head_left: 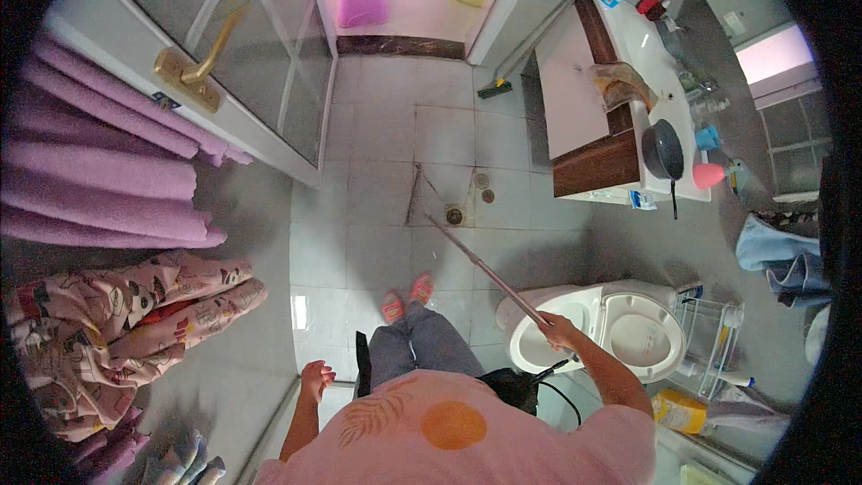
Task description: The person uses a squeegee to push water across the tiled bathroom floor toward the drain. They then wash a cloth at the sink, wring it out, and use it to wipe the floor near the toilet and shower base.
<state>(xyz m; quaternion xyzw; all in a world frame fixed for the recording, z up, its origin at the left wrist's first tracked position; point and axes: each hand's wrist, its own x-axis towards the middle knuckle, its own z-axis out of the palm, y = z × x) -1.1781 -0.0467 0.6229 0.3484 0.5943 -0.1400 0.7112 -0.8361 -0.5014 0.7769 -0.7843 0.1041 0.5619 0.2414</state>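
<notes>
My right hand (558,331) is closed around the upper part of a long-handled floor wiper (492,270). Its pinkish metal pole slants down and away to the left. The thin head (415,195) rests on the grey tiles, just left of a round floor drain (454,215); its exact make is hard to see. My left hand (317,380) hangs at my left side with loosely bent fingers and nothing in it. My feet in pink slippers (420,288) stand on the floor behind the wiper head.
A toilet (555,332) with raised lid stands right, beside a wire rack (709,341). A vanity (575,108) holds a dark pan (663,151); a brush (495,88) leans near it. At left are a glazed door (269,54) and hanging purple towels (99,171). A raised threshold (401,47) crosses the doorway.
</notes>
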